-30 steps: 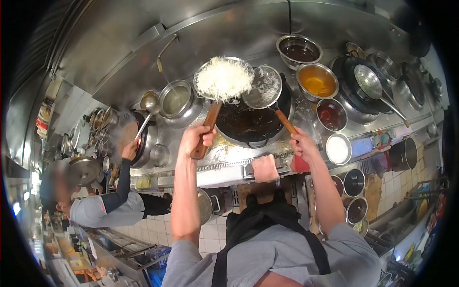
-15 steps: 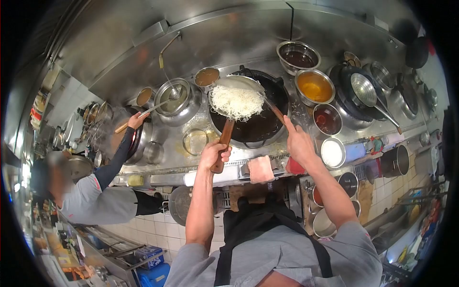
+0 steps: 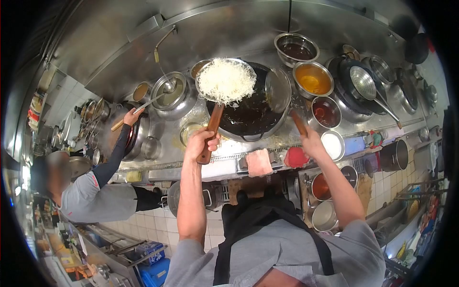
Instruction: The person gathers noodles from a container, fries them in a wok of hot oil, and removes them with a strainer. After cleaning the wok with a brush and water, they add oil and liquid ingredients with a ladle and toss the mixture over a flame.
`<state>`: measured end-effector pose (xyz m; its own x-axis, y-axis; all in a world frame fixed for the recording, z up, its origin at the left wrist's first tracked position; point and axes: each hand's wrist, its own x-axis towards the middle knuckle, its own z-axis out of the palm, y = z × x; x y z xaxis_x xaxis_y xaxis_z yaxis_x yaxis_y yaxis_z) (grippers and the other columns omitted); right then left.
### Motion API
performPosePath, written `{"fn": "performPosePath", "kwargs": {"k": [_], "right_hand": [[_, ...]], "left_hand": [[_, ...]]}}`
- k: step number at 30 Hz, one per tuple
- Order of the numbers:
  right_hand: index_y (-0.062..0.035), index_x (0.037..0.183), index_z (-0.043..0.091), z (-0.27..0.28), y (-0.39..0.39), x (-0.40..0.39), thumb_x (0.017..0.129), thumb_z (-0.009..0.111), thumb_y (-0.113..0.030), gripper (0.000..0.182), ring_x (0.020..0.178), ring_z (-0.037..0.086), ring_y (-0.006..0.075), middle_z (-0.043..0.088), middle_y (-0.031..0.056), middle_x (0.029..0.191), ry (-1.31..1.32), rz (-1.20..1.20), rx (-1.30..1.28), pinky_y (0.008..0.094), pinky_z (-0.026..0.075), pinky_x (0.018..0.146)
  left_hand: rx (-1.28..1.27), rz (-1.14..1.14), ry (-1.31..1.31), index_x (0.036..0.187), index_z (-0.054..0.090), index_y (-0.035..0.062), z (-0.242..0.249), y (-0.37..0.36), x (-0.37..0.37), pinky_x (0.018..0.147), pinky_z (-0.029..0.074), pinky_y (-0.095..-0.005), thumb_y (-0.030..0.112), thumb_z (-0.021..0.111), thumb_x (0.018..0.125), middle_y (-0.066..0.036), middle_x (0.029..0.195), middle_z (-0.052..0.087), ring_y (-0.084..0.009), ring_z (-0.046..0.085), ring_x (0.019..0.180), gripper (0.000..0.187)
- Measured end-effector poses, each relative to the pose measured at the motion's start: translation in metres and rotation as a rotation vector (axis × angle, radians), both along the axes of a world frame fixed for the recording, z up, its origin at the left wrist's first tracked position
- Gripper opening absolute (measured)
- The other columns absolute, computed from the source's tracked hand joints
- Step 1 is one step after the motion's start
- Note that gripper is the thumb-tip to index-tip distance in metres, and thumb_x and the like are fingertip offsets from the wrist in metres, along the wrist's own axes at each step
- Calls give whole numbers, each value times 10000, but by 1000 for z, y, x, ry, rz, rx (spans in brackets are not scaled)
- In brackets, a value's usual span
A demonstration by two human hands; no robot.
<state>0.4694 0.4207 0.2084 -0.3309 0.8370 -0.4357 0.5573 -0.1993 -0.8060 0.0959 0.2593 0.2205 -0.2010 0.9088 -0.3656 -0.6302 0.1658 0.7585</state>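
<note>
In my left hand (image 3: 202,145) is the wooden handle of a round strainer (image 3: 218,115). A mound of thin white noodle-like strands (image 3: 226,81) fills it, held above the left part of a large dark wok (image 3: 246,122). My right hand (image 3: 313,143) is closed on the wooden handle of a wok spatula (image 3: 299,123). Its broad rounded head looks blurred, over the wok's right side and apart from the strands. A few pale shreds lie in the dark wok.
Bowls of dark liquid (image 3: 297,51), amber liquid (image 3: 313,79) and red sauce (image 3: 326,113) stand right of the wok. White contents fill another bowl (image 3: 332,146). A folded cloth (image 3: 259,162) lies at the counter edge. At left, a co-worker's hand (image 3: 132,117) holds a long-handled tool.
The strainer with the white strands has moved up and slightly left. The spatula has come off the strands toward the wok's right side, with my right hand shifting right and down.
</note>
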Motion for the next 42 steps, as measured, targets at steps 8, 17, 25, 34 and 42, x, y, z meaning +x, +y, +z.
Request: {"fn": "performPosePath", "kwargs": {"k": [8,17,25,34,42], "right_hand": [[-38,1066,450,-35,-39,-38,1032,520,-71,85,510,408,73,549,53,807,759,-270,-1038,267,369,430],[-34,1043,481,-112,51,-72,962,523,-8,95,522,397,62,581,115,839,698,-333,-796,199,277,392],[-25,1089,545,-135,49,-90,1047,603,-146,140,523,387,51,574,50,807,945,-175,-829,214,232,378],[43,1360,557,-34,67,-42,1037,622,-209,415,672,655,284,689,175,870,200,-6,432,415,501,607],[4,1519,456,30,55,-44,992,541,-71,539,968,684,528,658,340,1182,-231,316,893,579,551,888]], "left_hand": [[-26,29,-23,1346,437,-143,63,24,-8,495,408,-199,-24,464,1005,-217,1047,583,-86,465,673,363],[29,-6,3,1400,416,-142,86,41,-19,505,418,-174,-12,455,1013,-210,1063,571,-68,457,685,410],[47,-43,-84,1434,394,-123,67,40,-27,494,409,-164,-1,465,1015,-186,1060,552,-56,442,675,442],[-28,53,9,1181,511,-96,25,3,-11,488,412,-240,-24,495,981,-199,967,616,-109,481,641,213],[-8,31,-52,1177,494,-92,-21,10,9,490,401,-269,-39,494,973,-197,927,619,-130,488,631,211]]}}
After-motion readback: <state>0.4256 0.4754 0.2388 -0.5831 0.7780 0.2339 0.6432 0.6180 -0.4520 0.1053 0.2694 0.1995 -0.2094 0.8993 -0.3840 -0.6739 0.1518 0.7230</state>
